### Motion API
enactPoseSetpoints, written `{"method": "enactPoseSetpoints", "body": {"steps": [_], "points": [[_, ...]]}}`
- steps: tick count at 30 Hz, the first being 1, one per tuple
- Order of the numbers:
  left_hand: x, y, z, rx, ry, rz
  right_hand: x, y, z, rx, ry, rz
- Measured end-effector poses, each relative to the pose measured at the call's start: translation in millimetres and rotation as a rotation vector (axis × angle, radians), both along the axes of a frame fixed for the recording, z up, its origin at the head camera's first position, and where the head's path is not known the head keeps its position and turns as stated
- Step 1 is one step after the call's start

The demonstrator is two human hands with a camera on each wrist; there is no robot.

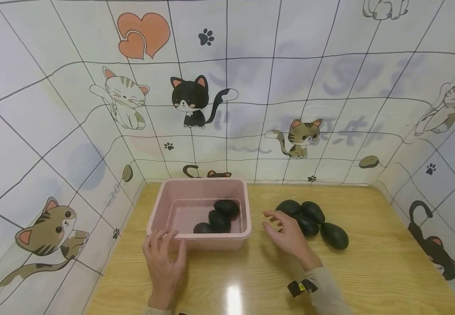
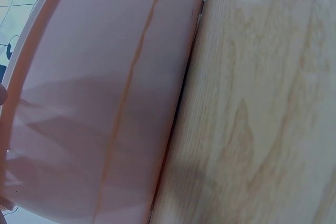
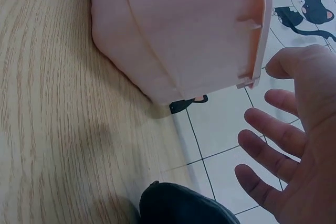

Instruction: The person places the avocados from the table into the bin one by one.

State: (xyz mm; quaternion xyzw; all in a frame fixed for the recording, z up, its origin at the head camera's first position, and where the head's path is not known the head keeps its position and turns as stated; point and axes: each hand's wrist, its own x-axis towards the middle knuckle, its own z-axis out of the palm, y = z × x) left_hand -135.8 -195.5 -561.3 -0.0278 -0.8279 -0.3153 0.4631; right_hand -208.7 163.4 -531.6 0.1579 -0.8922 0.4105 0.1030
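A pink plastic bin (image 1: 200, 243) holds three dark green avocados (image 1: 226, 209) toward its right side. My left hand (image 1: 164, 262) rests at the bin's front left corner, fingertips on the rim and thumb near the front wall. Right of the bin my right hand (image 1: 288, 236) hovers over the wood with fingers loosely bent and nothing held. Beside that hand lie several more avocados (image 1: 334, 236) in a cluster, partly hidden behind it. In the right wrist view the spread fingers (image 3: 273, 156) face the bin's end, with one avocado (image 3: 184, 205) at the lower edge.
The wooden tabletop (image 1: 385, 262) runs back to a wall (image 1: 247, 87) covered in a cat-patterned sheet. Similar sheeting encloses the left and right sides. The bin stands near the back edge of the table.
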Motion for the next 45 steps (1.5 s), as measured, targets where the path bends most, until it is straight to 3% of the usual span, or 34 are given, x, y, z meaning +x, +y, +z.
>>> {"method": "enactPoseSetpoints", "body": {"steps": [18, 35, 45], "points": [[-0.6, 0, -1.4, 0.007, -0.005, 0.007, 2.0, 17, -10.5, 0.028, -0.013, -0.062], [0.2, 1, 0.6, -0.009, -0.001, 0.009, 5.7, 35, -18.0, 0.104, 0.048, -0.091], [0.3, 0, 0.1, -0.003, -0.016, 0.016, 5.8, 38, -26.1, 0.114, 0.001, -0.113]]}}
